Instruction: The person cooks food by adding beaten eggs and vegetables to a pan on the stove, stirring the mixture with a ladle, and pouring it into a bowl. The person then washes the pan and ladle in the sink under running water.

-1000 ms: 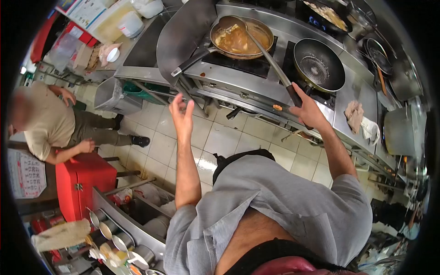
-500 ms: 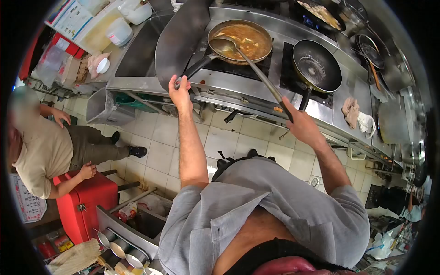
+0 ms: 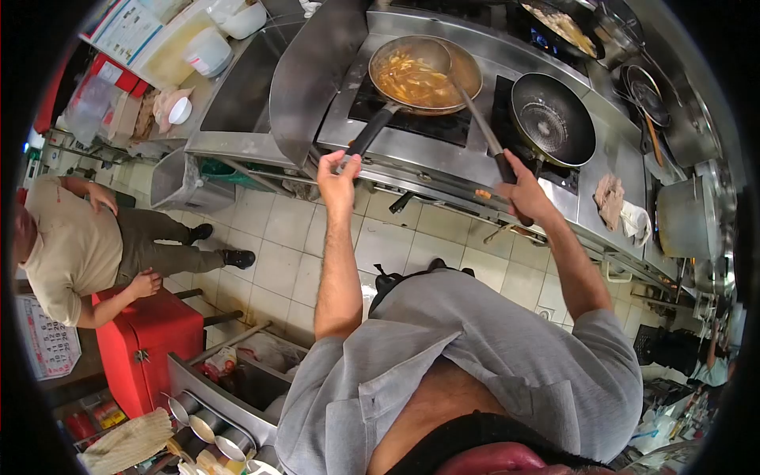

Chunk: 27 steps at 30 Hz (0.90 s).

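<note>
My left hand [image 3: 338, 178] is closed on the end of the black handle of a frying pan [image 3: 467, 59]. Orange-brown sauce with pieces of food [image 3: 412, 81] fills much of this pan, which sits over the left burner. My right hand [image 3: 526, 190] grips the dark handle of a long metal ladle [image 3: 479, 117]. The ladle's round bowl is at the upper middle of the pan, against the food. To the right, a black pan [image 3: 552, 119] with a thin whitish film inside stands on another burner.
Folded cloths [image 3: 609, 202] lie on the counter's right side. Another pan of food [image 3: 562, 28] is over a blue flame at the back. A person [image 3: 75, 229] stands at the left beside a red box [image 3: 150, 348]. A large pot [image 3: 687, 218] is at the right.
My left hand went from open in the air to holding the pan handle. The pan has shifted slightly right and its handle has swung. The ladle's bowl moved from the pan's left side towards its upper middle.
</note>
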{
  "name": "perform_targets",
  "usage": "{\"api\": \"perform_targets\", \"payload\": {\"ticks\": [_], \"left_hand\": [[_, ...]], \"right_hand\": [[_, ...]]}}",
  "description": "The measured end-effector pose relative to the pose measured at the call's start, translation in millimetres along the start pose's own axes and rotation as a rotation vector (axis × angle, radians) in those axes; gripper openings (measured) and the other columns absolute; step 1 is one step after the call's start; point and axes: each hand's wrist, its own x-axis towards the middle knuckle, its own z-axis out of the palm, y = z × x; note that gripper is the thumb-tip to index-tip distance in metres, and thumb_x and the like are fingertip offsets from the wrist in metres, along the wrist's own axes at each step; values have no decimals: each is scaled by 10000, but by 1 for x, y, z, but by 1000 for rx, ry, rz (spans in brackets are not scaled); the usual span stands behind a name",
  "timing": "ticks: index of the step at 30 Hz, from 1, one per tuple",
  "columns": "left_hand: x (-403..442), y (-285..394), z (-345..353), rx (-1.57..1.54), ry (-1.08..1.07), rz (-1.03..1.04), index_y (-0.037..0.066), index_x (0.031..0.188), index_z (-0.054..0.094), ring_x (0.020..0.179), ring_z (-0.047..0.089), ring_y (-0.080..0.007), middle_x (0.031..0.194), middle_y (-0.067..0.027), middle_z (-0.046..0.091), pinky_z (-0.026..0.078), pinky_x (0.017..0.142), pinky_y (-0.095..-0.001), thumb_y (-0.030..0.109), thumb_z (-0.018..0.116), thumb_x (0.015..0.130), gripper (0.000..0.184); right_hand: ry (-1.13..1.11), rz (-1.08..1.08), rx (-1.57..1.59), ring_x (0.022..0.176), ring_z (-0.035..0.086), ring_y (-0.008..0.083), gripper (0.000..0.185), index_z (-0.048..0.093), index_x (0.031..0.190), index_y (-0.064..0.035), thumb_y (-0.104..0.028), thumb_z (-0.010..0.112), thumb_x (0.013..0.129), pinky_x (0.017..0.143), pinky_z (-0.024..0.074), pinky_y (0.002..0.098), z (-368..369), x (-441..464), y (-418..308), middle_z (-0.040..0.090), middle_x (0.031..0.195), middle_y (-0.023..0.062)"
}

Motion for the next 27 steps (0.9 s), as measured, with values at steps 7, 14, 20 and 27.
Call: {"api": "perform_targets", "payload": {"ticks": [7, 14, 20, 27], "left_hand": [[-24, 3, 16, -88, -169, -176, 9, 1047, 481, 701, 589, -145, 934, -72, 534, 473, 599, -245, 77, 672, 785, 331], [-23, 12, 17, -178, -258, -349, 27, 1064, 483, 715, 593, -153, 911, -60, 546, 473, 615, -261, 174, 616, 845, 295], [-7, 18, 18, -221, -351, -491, 46, 1037, 535, 658, 591, -136, 831, -26, 567, 476, 596, -251, 276, 598, 861, 296], [-1, 0, 2, -144, -193, -240, 32, 1130, 526, 699, 572, -109, 892, -31, 574, 455, 579, -231, 283, 616, 854, 384]], "right_hand": [[-363, 46, 1118, 383, 410, 98, 679, 227, 1386, -93, 0, 519, 780, 321, 332, 254, 16, -35, -22, 454, 587, 34], [-15, -217, 281, 410, 448, 107, 740, 238, 1397, -88, 3, 569, 741, 396, 384, 256, 25, -60, -5, 524, 731, 51], [163, -253, -232, 737, 602, 253, 781, 233, 1404, -185, 8, 566, 725, 651, 492, 364, -9, -42, -3, 594, 916, 135], [335, -301, -838, 758, 582, 411, 767, 223, 1398, -157, 12, 518, 710, 635, 467, 464, -23, 22, 33, 568, 953, 271]]}}
